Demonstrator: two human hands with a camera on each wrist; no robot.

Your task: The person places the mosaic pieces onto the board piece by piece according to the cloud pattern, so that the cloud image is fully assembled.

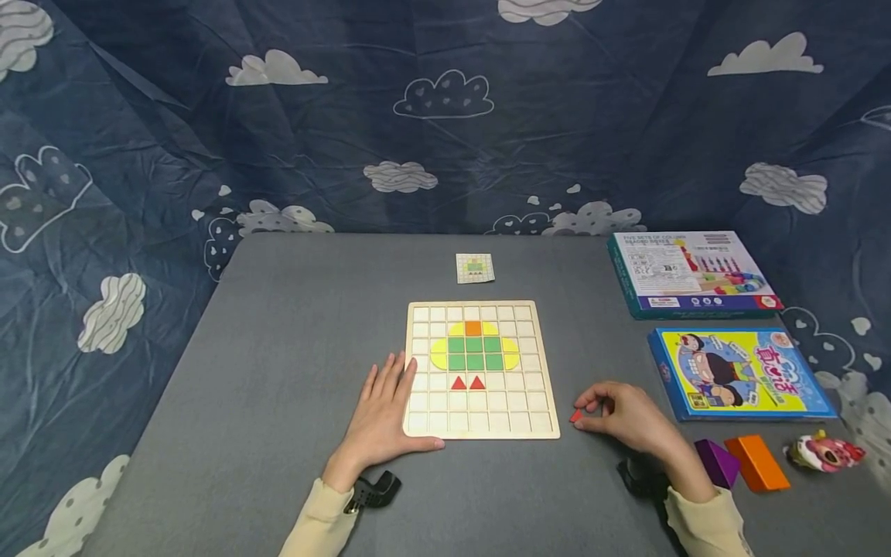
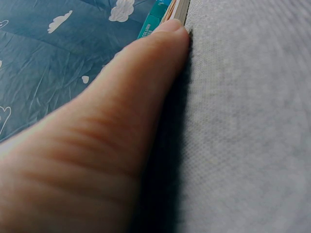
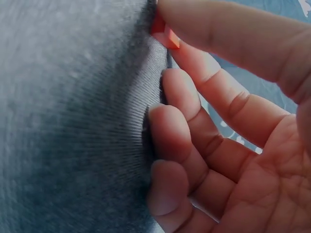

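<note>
A square wooden grid board lies mid-table. On it are several green squares, an orange square, yellow rounded pieces and two red triangles. My left hand rests at the board's left edge, fingers straight, with the thumb along the near edge; the left wrist view shows that thumb close up. Right of the board, my right hand pinches a small red piece between thumb and index finger, close over the table. Its other fingers are curled, their tips at the cloth.
A small pattern card lies behind the board. Two boxes, a white-and-purple one and a blue-and-yellow one, sit on the right. Near my right wrist are a purple block, an orange block and a small figurine.
</note>
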